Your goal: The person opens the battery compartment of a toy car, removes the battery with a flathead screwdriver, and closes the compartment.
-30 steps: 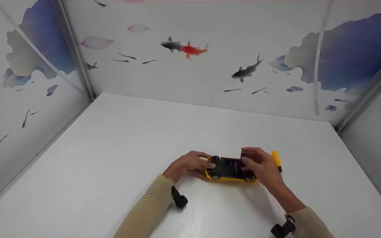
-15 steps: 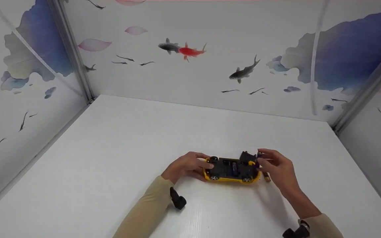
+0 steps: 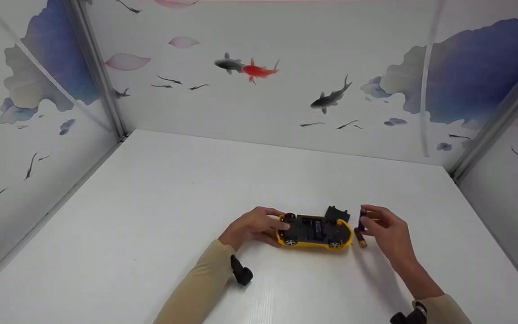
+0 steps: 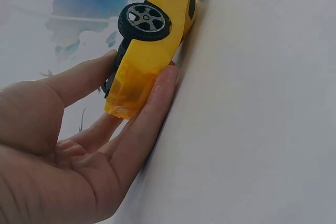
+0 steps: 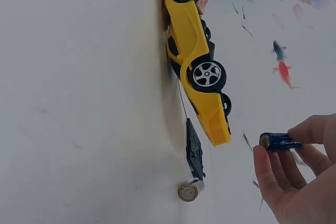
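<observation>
A yellow toy car (image 3: 315,243) lies wheels up, its black underside showing an open battery compartment. One dark battery (image 3: 318,228) sits in that compartment. My left hand (image 3: 255,225) grips the car's left end, thumb on the underside and fingers beneath, as the left wrist view shows. Just off the car's right end, my right hand (image 3: 387,234) pinches a dark blue battery (image 5: 278,141) between thumb and fingers, apart from the car. Below it another battery (image 3: 360,238) rests on the table. Behind the car's right end lies a black cover (image 3: 337,213).
The white tabletop (image 3: 187,189) stretches around the car. Upright panels painted with fish (image 3: 259,70) border it at the back and sides. Black wrist cameras (image 3: 241,271) stick out from both sleeves.
My right hand has moved right, from over the car to beyond its end, holding a battery. The black cover and table battery have come into view. My left hand keeps its grip.
</observation>
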{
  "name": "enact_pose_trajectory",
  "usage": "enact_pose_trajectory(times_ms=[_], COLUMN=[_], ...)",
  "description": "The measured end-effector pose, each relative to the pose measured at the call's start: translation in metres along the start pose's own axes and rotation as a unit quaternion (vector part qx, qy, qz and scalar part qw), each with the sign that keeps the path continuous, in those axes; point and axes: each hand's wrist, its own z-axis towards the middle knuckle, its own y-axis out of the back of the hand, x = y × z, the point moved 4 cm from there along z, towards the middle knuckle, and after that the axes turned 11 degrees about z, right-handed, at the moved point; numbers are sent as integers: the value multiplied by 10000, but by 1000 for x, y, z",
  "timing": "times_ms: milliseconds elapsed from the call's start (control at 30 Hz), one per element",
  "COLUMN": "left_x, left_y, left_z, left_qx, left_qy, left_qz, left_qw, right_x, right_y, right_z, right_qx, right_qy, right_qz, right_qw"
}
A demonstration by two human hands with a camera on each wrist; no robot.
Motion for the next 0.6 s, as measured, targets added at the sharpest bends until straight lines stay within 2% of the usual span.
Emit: enact_pose_trajectory(times_ms=[600], left_x=[0], left_y=[0], left_z=[0], left_qx=[15], left_qy=[-15], left_qz=[-21], left_qw=[10000], right_x=[-19], right_y=[12], right_z=[5], right_qx=[141], right_qy=[-359], right_qz=[-325], right_qw=[9987])
